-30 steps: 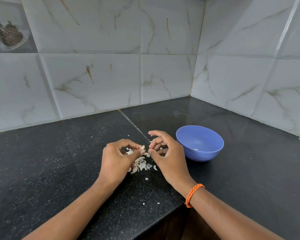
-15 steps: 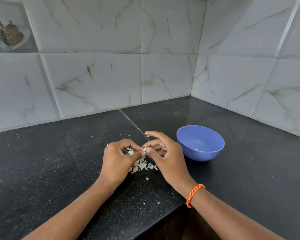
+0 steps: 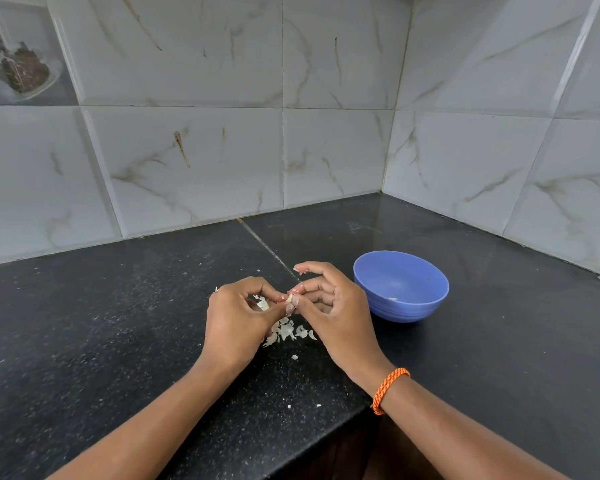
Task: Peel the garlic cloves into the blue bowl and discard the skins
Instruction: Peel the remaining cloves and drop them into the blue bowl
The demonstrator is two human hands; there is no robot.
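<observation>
A black speckled counter (image 3: 84,341) fills a tiled corner, with a seam (image 3: 267,247) running from the back wall toward the front. A blue bowl (image 3: 400,287) stands on it right of the seam; a pale bit inside may be garlic. A heap of white skins (image 3: 286,332) lies near the front edge, left of the bowl and apart from it. Loose flakes (image 3: 294,357) are scattered around the heap, a few close to the front edge.
</observation>
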